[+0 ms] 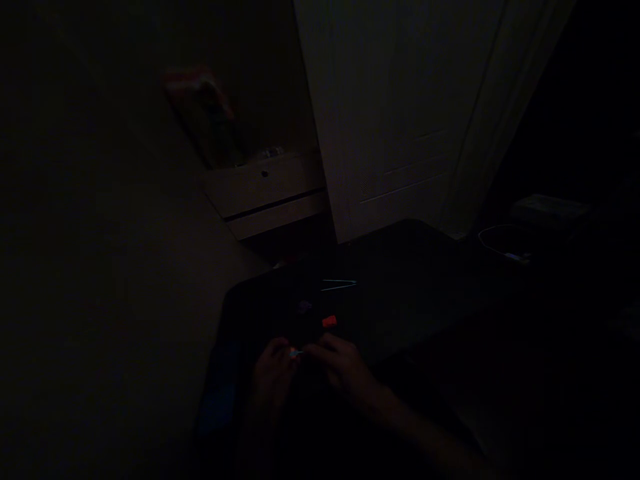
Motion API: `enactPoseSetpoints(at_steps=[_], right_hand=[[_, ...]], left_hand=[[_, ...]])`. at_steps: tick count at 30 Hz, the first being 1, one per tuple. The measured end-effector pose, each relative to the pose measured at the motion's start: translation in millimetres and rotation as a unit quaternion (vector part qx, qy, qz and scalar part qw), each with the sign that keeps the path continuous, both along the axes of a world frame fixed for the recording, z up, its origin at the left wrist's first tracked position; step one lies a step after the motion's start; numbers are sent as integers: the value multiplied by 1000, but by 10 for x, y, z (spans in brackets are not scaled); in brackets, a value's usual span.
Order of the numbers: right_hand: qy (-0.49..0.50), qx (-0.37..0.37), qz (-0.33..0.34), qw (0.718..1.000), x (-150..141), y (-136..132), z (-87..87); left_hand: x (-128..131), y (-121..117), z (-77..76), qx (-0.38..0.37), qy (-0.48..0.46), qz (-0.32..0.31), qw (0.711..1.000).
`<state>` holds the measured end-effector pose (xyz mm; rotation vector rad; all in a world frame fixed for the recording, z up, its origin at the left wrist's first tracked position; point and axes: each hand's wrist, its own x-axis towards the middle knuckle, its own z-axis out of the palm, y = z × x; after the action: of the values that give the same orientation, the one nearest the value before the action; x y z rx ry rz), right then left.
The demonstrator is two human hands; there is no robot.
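Observation:
The scene is very dark. My left hand [273, 373] is closed, its fingertips pinching a small orange-and-white piece [293, 353] whose kind I cannot make out. My right hand [343, 363] reaches in from the right with its fingers drawn together at a thin pale sliver beside that piece. Whether the sliver belongs to the piece is unclear. Just beyond my right fingers lies a small bright orange-red block [329, 321]. A dim purplish lump [304, 307] rests to its left. Farther back, two thin pale prongs joined at one end look like tweezers [340, 285].
All of this lies on a dark tabletop [400, 287]. At the right are a white cable [500, 250] and a pale box [550, 208]. A dim blue patch [219, 403] shows at the left edge. Behind stand a drawer unit [275, 190] and a panelled door [400, 120].

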<state>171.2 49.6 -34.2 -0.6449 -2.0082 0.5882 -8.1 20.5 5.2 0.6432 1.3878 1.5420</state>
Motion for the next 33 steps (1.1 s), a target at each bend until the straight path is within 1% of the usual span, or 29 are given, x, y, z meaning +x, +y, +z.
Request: enactPoseSetpoints(at_steps=[4,7,11,13,15,17,21,24,29,33], right_hand=[[-15,-19,-9,1000,10,-12,26],[-8,-36,-15,999,4,-21,50],[36,-60,-21,997,-26,-7,32],[62,-77,-22,995,-37,5,24],[85,-97,-25,991,-41,10,29],[103,-104,-22,989,-39,8,45],[98,-100,3,990,-31,-10,83],[87,-103,9,991,-26,-23,105],[70,-99,7,993,-17,-33,127],[76,-95,12,993,-14,-38,136]], left_hand=[[-47,-20,3,-8,-27,-51,998],[-62,-7,0,-8,-45,-60,997],[-20,-9,32,-16,-54,-63,996],[16,-41,66,-1,-19,-47,999],[47,-76,97,-3,23,-36,999],[65,-89,107,-4,33,-16,999],[57,-33,60,7,-4,-10,1000],[40,9,17,-4,-27,-10,1000],[39,-29,23,4,-7,10,1000],[23,-55,24,6,21,7,1000]])
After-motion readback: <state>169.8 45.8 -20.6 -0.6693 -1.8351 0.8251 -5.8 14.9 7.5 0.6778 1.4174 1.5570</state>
